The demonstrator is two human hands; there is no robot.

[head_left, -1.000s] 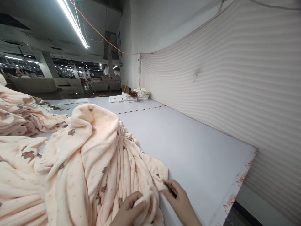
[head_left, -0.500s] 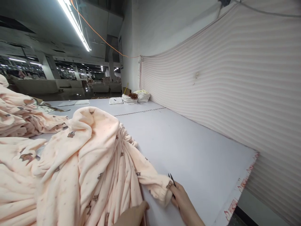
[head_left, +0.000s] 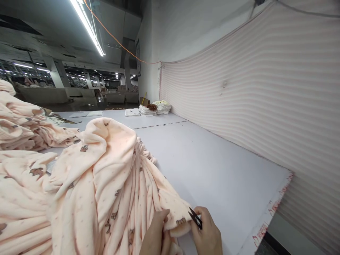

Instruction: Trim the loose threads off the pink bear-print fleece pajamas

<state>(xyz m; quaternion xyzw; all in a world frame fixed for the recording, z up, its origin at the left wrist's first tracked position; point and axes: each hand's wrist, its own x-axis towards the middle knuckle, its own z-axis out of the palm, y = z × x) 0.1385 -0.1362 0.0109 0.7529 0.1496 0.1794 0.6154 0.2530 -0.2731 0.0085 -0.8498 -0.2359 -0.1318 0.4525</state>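
Note:
A heap of peach fleece cloth (head_left: pixel 101 184) with small brown prints lies across the white table (head_left: pixel 212 166). At the bottom edge my left hand (head_left: pixel 155 235) pinches a fold of the cloth near its hem. My right hand (head_left: pixel 208 233) is closed round small black thread snips (head_left: pixel 195 217), whose blades point at the hem of the cloth right beside the left hand's fingers.
More peach cloth (head_left: pixel 23 124) is piled at the far left. Small stacks of folded white pieces (head_left: pixel 155 107) sit at the table's far end. A striped pale fabric (head_left: pixel 252 92) hangs along the right side. The table's near right edge (head_left: pixel 268 212) is close.
My left hand has come up from the bottom edge and taken hold of the hem. My right hand with the snips has shifted slightly, staying at the hem's corner.

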